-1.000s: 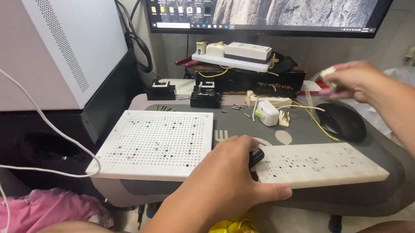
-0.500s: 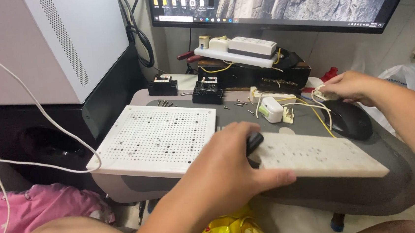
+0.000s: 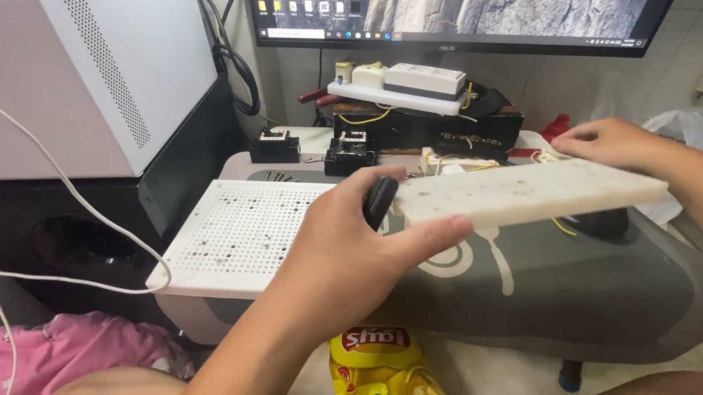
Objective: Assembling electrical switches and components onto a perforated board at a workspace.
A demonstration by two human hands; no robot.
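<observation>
The left hand (image 3: 347,252) grips one end of a long white board (image 3: 527,192) and a small black thing (image 3: 380,199), holding the board up above the grey counter (image 3: 593,287). The right hand (image 3: 610,142) touches the board's far end, fingers bent. A white board full of holes (image 3: 242,235) lies at the counter's left edge.
</observation>
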